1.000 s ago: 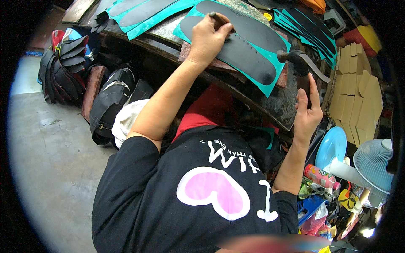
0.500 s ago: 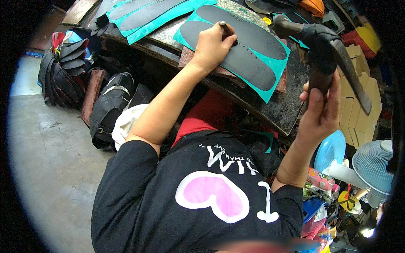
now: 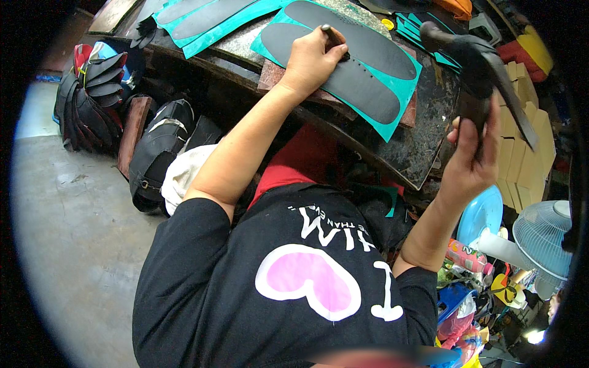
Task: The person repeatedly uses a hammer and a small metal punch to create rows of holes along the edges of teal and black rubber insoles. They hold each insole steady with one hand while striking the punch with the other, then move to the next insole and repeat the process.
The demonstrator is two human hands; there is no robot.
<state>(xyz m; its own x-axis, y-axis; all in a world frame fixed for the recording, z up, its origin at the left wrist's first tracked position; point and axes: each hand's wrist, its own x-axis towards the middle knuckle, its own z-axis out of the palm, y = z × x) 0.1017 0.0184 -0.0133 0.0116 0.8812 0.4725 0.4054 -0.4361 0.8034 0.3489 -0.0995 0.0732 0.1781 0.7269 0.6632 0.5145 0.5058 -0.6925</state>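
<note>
Left fingers [image 3: 336, 53] pinch a dark rod [image 3: 331, 34], slanted over 1 black sole [image 3: 368, 96]; right fingers [image 3: 468, 138] clasp a hammer [image 3: 480, 60].

1 fan [image 3: 541, 232] nr 1 pink btl [image 3: 466, 255], tan cardbd boxes [image 3: 523, 174].

Left hand [image 3: 311, 67] pinching, right hand [image 3: 471, 156] clenched, held higher

Hammer [image 3: 480, 69]: dark handle, black wrapping at head, one end rounded, other long flat curved blade; held raised in right hand [image 3: 472, 147], apart from sheet. Punch [image 3: 332, 35]: slim, dark, rod-shaped; gripped at tilt in left hand [image 3: 311, 62], over near sole piece [image 3: 368, 97]. Teal sheet [image 3: 388, 131]: flat; near sole piece and far sole piece [image 3: 383, 52] on it, both black, elongated, side by side; near one dotted in row along far edge.
</note>
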